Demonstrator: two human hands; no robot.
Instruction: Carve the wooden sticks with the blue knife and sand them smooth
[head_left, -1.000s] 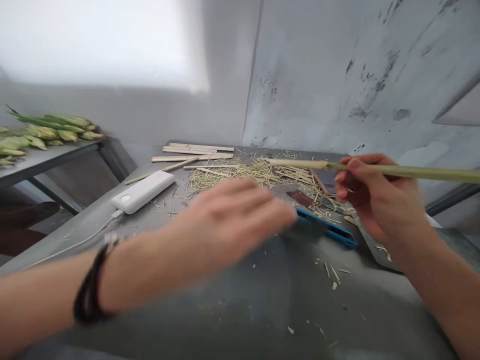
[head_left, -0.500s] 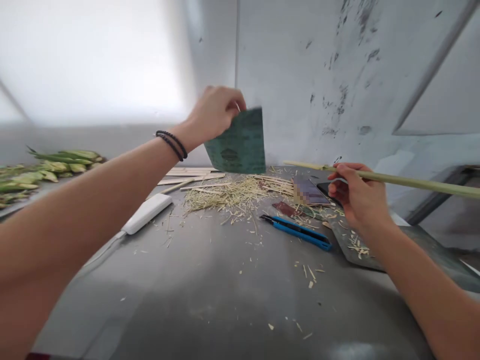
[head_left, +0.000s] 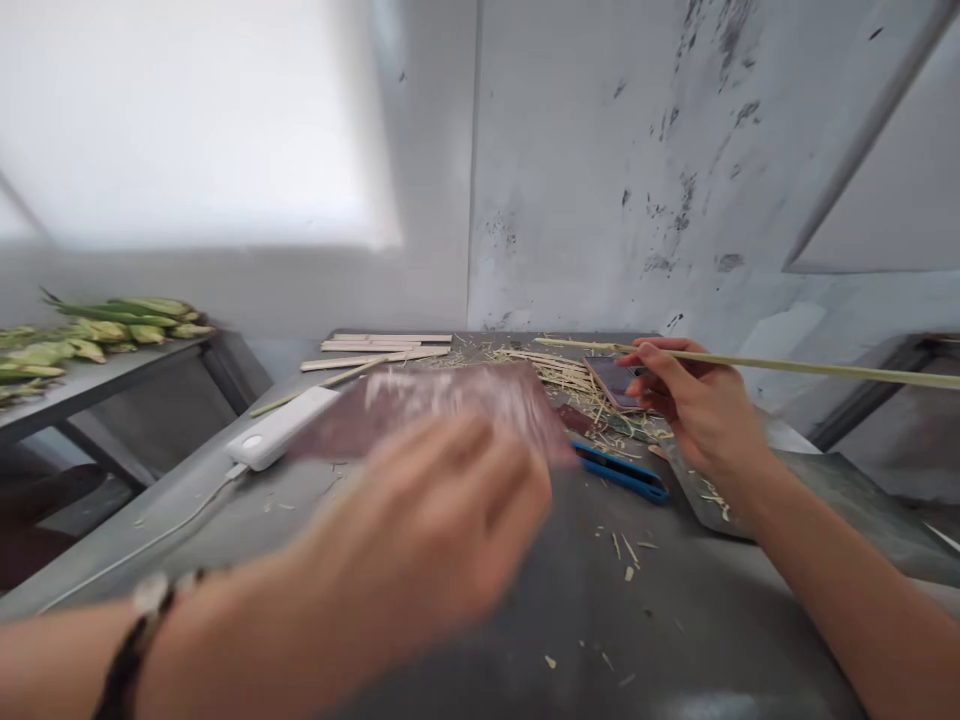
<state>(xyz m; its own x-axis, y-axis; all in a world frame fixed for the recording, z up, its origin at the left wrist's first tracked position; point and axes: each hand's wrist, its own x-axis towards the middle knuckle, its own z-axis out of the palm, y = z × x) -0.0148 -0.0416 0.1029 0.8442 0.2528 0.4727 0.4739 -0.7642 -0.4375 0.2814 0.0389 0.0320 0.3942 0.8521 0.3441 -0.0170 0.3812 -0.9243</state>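
Note:
My left hand [head_left: 442,520] is smeared by motion, low in front of me, closed on the near edge of a sheet of sandpaper [head_left: 457,395]. The sheet's reddish-brown face shows, with pale dust streaks on it. My right hand [head_left: 697,405] pinches a long, thin yellow-green stick [head_left: 825,368], perhaps bamboo, between thumb and fingers. The stick lies nearly level, its left tip over the shavings and its other end running out of view at the right. A blue utility knife [head_left: 622,473] rests on the table, its front end hidden behind the sandpaper.
Pale shavings [head_left: 559,375] and flat strips [head_left: 386,343] lie at the table's back. A white power strip [head_left: 277,430] with a cord is at left, a phone-like slab [head_left: 615,382] near my right hand, a dark sheet [head_left: 840,490] at right. Corn ears [head_left: 135,320] lie on a side table.
My left hand has come down and toward me with the sandpaper, from upright with its green printed back showing to its reddish-brown face. My right hand and the stick have shifted slightly left.

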